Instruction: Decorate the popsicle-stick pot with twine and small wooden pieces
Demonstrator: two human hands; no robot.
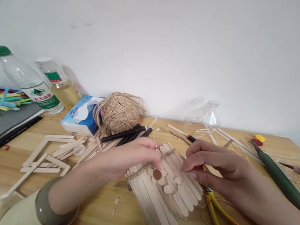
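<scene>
A panel of wooden craft sticks [156, 205] lies at the middle front, with twine across its upper part. Small pale wooden pieces and a brown disc [157, 174] form a flower shape on it. My left hand [142, 153] reaches over the panel's upper edge, fingers closed on the stick panel beside the flower. At the panel's right side is my right hand [214, 166], thumb and forefinger pinched together; whatever is between those fingertips is too small to make out. Yellow-handled pliers [214, 212] lie below my right hand, partly covered by it.
Behind are a ball of twine [120, 111], a tissue pack [83, 117], two bottles [41, 93] and black markers [125, 134]. Loose sticks [42, 168] spread left. A clear plastic bottle [204, 115] lies by the wall; a green-handled tool [281, 179] is at right.
</scene>
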